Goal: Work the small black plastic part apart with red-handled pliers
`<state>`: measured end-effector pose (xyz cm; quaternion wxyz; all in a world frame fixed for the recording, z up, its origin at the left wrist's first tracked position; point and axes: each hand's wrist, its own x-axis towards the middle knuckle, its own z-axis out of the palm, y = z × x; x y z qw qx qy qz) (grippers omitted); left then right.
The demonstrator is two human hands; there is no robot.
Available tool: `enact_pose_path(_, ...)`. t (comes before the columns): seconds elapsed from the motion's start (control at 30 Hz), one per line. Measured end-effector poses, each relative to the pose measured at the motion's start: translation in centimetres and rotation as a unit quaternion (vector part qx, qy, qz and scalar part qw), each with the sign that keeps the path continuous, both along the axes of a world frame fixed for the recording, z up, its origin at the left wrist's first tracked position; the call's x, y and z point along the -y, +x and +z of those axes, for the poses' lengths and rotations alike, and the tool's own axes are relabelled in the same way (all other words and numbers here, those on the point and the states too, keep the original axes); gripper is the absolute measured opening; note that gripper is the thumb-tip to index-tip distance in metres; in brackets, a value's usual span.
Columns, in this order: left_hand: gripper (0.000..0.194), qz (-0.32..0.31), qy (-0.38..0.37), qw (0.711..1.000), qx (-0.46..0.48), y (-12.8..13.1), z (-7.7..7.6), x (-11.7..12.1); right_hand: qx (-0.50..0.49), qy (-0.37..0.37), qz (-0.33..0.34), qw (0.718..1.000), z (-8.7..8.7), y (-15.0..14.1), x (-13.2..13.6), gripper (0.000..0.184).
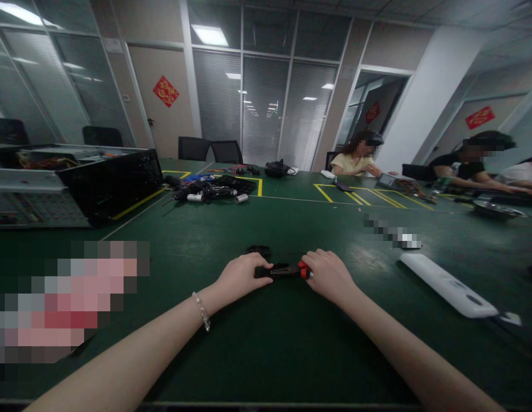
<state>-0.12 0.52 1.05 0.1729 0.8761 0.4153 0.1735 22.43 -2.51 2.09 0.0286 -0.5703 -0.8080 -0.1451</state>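
Observation:
My right hand (pixel 330 276) is closed around the red handle of a pair of pliers (pixel 287 271). The jaws point left and reach to a small black part (pixel 261 272), which my left hand (pixel 241 273) pinches between thumb and fingers. What kind of part it is, I cannot make out. Both hands are held low over the green table (pixel 287 337). Just beyond my left hand lies a small dark bundle (pixel 259 250), partly hidden by the fingers. A beaded bracelet (pixel 201 312) is around my left wrist.
An open computer case (pixel 124 183) stands at the left. A pile of cables and dark parts (pixel 210 187) lies beyond my hands. A long white device (pixel 448 285) lies at the right, near a metal bowl (pixel 497 210). Several people sit along the far right side.

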Motion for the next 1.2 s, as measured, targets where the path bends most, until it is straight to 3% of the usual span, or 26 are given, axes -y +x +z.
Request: enact_pose_path(1.2, 0.035, 0.0, -0.011, 1.0, -0.006, 0.04, -0.03, -0.1, 0.004, -0.003, -0.001, 1.0, -0.1, 0.0, -0.03, 0.024)
